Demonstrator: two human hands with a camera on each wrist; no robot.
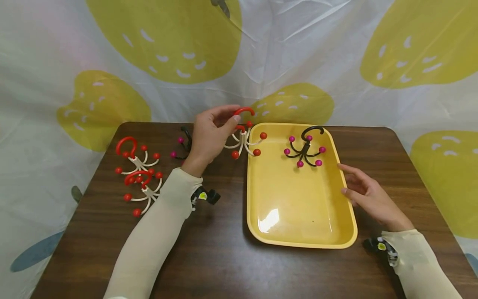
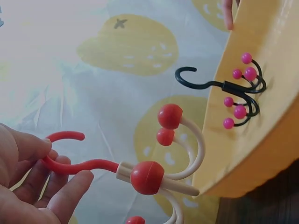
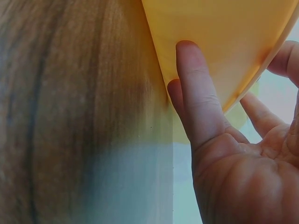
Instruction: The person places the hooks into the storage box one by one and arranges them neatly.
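My left hand (image 1: 209,137) pinches the red crook of a multi-arm hook (image 1: 243,139) with cream arms and red ball tips. This hook (image 2: 147,178) hangs at the left rim of a yellow tray (image 1: 298,245), some balls over it. Inside the tray, near its far right corner, sits a black multi-arm hook (image 1: 306,147) with pink balls. My right hand (image 1: 373,203) rests against the tray's right side. In the right wrist view its fingers (image 3: 198,93) lie nearly straight along the outer wall, the thumb by the rim.
Two more red-and-cream hooks, a far one (image 1: 138,164) and a near one (image 1: 147,192), lie close together on the left of the brown table (image 1: 224,265). Another black hook (image 1: 181,140) with pink balls is partly hidden behind my left hand. A patterned curtain (image 1: 298,41) hangs behind.
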